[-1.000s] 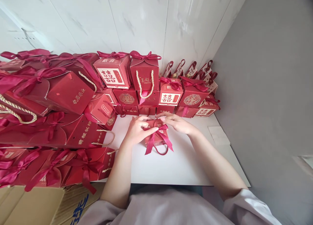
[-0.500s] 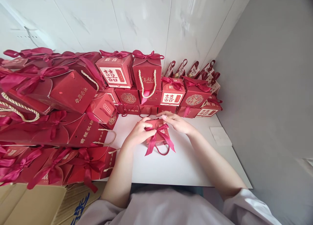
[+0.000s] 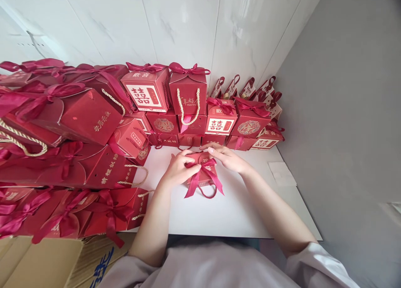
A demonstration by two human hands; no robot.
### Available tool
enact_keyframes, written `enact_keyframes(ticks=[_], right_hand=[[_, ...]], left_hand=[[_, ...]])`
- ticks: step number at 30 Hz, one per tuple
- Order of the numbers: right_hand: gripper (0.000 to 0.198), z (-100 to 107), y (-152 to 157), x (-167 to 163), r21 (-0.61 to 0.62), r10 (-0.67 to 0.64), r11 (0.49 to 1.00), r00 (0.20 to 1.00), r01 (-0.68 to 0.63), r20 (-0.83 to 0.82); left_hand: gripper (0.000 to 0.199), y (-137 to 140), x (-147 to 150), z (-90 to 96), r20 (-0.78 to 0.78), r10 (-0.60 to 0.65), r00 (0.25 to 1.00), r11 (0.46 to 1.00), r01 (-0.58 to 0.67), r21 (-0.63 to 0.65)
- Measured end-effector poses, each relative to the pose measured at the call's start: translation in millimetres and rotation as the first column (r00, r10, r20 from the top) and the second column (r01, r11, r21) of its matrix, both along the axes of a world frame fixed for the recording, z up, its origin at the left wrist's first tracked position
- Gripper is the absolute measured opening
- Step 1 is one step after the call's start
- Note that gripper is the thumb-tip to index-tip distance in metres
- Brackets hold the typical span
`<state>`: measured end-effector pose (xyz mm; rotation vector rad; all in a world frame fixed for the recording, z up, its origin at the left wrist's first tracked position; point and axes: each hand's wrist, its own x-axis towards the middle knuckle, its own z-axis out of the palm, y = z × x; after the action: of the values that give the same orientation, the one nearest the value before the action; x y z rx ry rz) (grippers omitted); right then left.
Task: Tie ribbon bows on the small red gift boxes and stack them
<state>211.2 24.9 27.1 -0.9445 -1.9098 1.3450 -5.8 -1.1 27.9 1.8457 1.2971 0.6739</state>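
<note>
A small red gift box [image 3: 191,181] with gold lettering sits on the white table in front of me. A magenta ribbon bow [image 3: 206,166] is tied on its top, and its two tails hang over the near side. Below them a dark red cord handle [image 3: 209,195] loops onto the table. My left hand [image 3: 180,168] is at the box's left side, with thumb and forefinger closed on the bow's left loop. At the right, my right hand [image 3: 224,156] reaches over the far edge of the box with fingers stretched out, its thumb by the bow's right loop.
Stacked red gift boxes [image 3: 87,117] with bows fill the left side. More boxes [image 3: 221,119] line the back against the marbled wall. White paper pieces [image 3: 282,173] lie at the right of the table [image 3: 225,217]. An open cardboard carton [image 3: 46,263] stands lower left; a grey wall rises right.
The hands and the box have hardly moved. The bow's tails have shifted very slightly, and the view has turned a little.
</note>
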Motion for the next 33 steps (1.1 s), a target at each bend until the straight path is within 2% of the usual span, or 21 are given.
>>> enact_keyframes(ticks=[6, 14, 18, 21, 24, 28, 30, 33], right_hand=[[0.054, 3, 0, -2, 0.007, -0.004, 1.0, 1.0, 0.004, 0.01], [0.056, -4, 5, -3, -0.003, -0.044, 0.999, 0.999, 0.045, 0.025], [0.056, -5, 4, -2, -0.002, -0.031, 1.0, 1.0, 0.031, -0.005], [0.056, -4, 2, 2, -0.016, -0.007, 1.0, 0.999, 0.006, -0.041], [0.053, -4, -1, 5, -0.038, 0.024, 0.999, 0.998, -0.026, -0.065], [0.049, -5, -1, 6, -0.043, 0.042, 0.998, 0.997, -0.045, -0.058], [0.047, -5, -1, 5, -0.052, 0.043, 0.998, 0.997, -0.046, -0.058], [0.043, -3, -2, 3, -0.05, 0.049, 0.997, 0.997, -0.052, -0.058]], left_hand=[[0.032, -2, 4, -3.4, -0.079, 0.045, 0.996, 0.995, -0.037, 0.095], [0.03, -2, 5, -2.1, -0.069, 0.032, 0.997, 0.999, -0.029, 0.042], [0.027, 1, -4, -3.7, 0.037, -0.025, 0.999, 0.999, 0.026, -0.027], [0.036, 3, -12, -5.6, 0.16, -0.049, 0.986, 0.997, 0.059, -0.056], [0.048, 5, -16, -6.5, 0.2, 0.018, 0.98, 0.999, -0.023, 0.022], [0.053, 4, -12, -7.0, 0.141, 0.099, 0.985, 0.979, -0.121, 0.162], [0.053, 4, -9, -7.7, 0.072, 0.16, 0.984, 0.945, -0.174, 0.276], [0.048, 2, -8, -8.2, -0.062, 0.25, 0.966, 0.863, -0.194, 0.466]])
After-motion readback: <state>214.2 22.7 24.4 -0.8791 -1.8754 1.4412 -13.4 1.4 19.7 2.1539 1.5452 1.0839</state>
